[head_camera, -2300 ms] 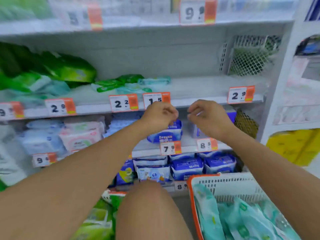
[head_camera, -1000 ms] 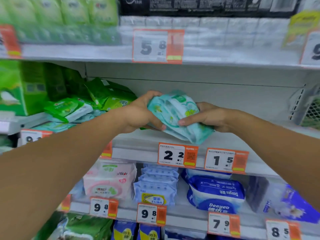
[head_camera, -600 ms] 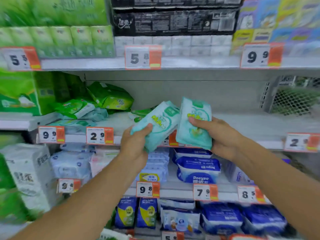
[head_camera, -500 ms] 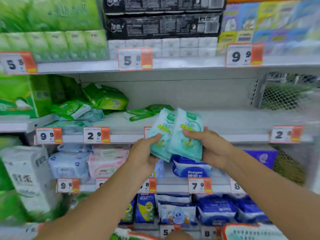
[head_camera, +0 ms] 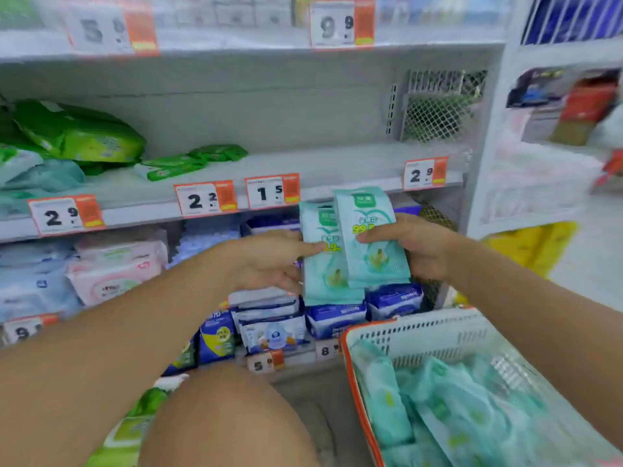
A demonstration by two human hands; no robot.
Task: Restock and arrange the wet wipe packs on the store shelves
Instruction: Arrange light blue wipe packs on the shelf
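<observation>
Two wet wipe packs (head_camera: 357, 244) upright, overlapping | left hand (head_camera: 269, 261), right hand (head_camera: 418, 244) pinch them

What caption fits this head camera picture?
Both hands, left and right, hold teal wet wipe packs upright before the shelf, above the basket.

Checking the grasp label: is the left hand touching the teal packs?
Touching. The head view shows the left hand with its thumb on the front of the teal packs and fingers behind their edge.
</observation>
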